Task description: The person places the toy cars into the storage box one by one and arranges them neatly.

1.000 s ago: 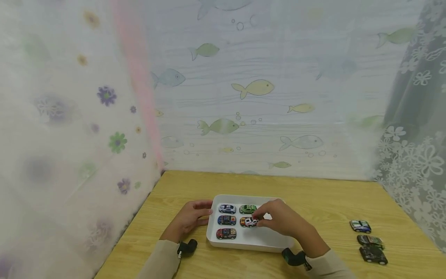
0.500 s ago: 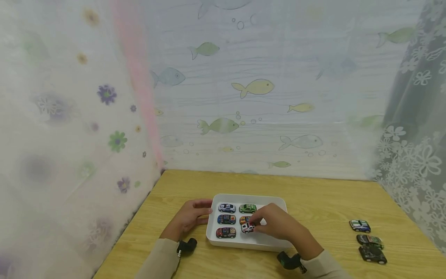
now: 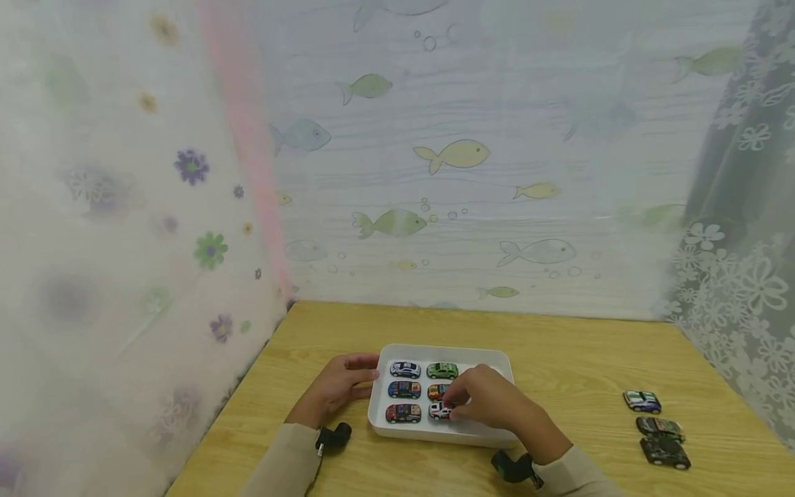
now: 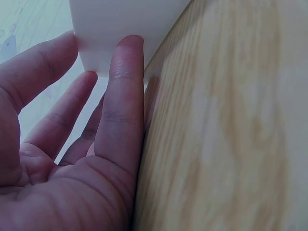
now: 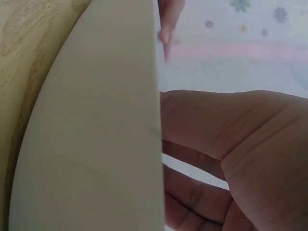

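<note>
A white tray stands on the table with toy cars in two columns. My left hand rests at its left end, relaxed fingers touching the outer wall in the left wrist view. Over the tray, my right hand pinches a white toy car low at the front of the second column. Behind that car sit an orange toy car, partly covered by my fingers, and a green toy car. In the right wrist view, the tray wall hides my right fingertips.
The left column holds a white-and-blue toy car, a blue one and a red one. Right of the tray, a white-and-green toy car, a dark green one and a black one lie on the wooden table.
My right hand has brought the white toy car from over the orange one toward the tray's front, down into line with the second column. My left hand has stayed at the tray's end.
</note>
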### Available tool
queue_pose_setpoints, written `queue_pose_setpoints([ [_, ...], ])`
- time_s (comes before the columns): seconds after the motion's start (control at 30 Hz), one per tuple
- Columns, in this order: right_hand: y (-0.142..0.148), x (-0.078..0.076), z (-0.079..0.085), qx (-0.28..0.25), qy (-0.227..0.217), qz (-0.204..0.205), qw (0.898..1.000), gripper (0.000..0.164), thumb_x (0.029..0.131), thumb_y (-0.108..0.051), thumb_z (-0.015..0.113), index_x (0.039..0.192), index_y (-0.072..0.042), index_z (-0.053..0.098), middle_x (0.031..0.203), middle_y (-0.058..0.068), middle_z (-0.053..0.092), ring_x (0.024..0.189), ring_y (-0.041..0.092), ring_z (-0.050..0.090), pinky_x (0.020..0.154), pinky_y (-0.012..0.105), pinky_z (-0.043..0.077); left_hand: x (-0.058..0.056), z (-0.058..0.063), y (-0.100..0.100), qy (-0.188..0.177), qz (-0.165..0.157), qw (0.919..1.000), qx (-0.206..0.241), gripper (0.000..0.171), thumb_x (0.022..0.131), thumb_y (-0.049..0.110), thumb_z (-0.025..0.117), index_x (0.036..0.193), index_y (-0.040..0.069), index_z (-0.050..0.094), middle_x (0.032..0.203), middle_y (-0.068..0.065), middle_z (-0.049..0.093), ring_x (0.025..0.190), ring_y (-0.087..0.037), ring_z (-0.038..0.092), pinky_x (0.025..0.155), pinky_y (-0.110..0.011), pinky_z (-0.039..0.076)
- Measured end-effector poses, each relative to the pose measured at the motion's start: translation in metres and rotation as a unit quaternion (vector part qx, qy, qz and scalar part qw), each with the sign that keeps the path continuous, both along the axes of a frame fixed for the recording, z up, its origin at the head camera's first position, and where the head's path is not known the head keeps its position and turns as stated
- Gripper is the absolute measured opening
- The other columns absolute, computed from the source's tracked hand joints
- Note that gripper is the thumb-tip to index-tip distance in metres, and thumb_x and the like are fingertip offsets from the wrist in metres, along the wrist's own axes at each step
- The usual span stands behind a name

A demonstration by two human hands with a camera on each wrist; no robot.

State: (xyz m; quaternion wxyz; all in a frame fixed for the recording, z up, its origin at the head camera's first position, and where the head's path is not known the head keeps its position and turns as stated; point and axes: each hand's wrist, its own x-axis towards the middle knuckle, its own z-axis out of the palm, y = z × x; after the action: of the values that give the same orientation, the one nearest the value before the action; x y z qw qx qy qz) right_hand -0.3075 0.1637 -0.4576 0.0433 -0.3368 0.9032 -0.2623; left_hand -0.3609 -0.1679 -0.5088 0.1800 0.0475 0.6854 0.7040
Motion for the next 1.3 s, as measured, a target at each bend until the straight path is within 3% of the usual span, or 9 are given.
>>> queue_pose_setpoints([
  [0.97,-0.0056,0.0037,-0.0022,0.014,0.011,-0.012,1.0,0.023,0.075,-0.019,0.093,0.095,-0.017,0.083,0.085,-0.011,0.076,0.077,0.001,0.065,0.07,0.023,0.055,-0.0005,0.0012,0.0013,0.006,-0.001,1.0,-0.003,0.05,0.097,0.011,0.074,0.143,0.0,0.058,0.143,-0.019,0.06,0.117,-0.025,0.068,0.094,-0.041,0.061],
  [1.3,0.0,0.0019,0.0043,0.008,0.03,-0.009,0.999,0.02,0.08,-0.024,0.09,0.097,-0.018,0.083,0.09,-0.01,0.077,0.082,0.005,0.067,0.072,0.026,0.057,-0.0014,-0.0008,0.0014,0.008,-0.001,1.0,-0.001,0.052,0.096,0.014,0.075,0.143,0.0,0.058,0.143,-0.019,0.06,0.117,-0.026,0.068,0.094,-0.041,0.062],
])
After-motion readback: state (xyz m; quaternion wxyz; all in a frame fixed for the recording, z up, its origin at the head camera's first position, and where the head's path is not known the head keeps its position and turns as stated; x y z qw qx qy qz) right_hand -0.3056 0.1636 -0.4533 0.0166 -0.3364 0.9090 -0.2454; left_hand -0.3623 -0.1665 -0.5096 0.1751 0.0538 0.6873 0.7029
